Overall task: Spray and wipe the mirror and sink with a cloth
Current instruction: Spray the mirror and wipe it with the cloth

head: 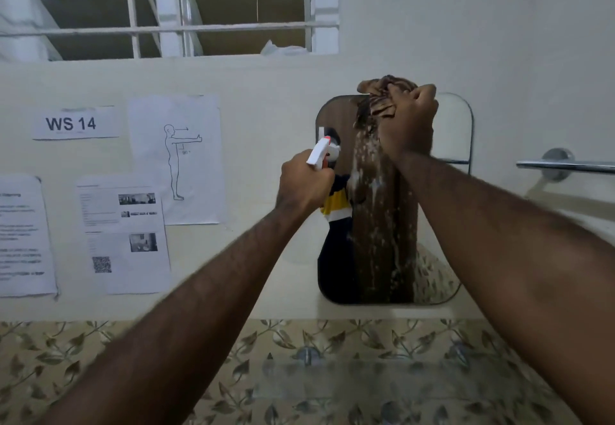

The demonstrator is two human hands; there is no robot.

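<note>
A rounded rectangular mirror (449, 131) hangs on the cream wall, right of centre. White foam streaks run down its middle. My right hand (411, 121) is closed on a bunched brown striped cloth (382, 91) pressed against the mirror's top edge. My left hand (304, 183) grips a spray bottle with a white trigger head and orange nozzle tip (321, 151), held just in front of the mirror's left side and pointed at the glass. The bottle's body is hidden by my hand. The sink is not in view.
Printed sheets (174, 158) and a "WS 14" label (71, 123) are taped to the wall at left. A barred window (166, 8) sits above. A chrome towel rail (565, 165) juts out at right. Leaf-patterned tiles (299, 374) cover the lower wall.
</note>
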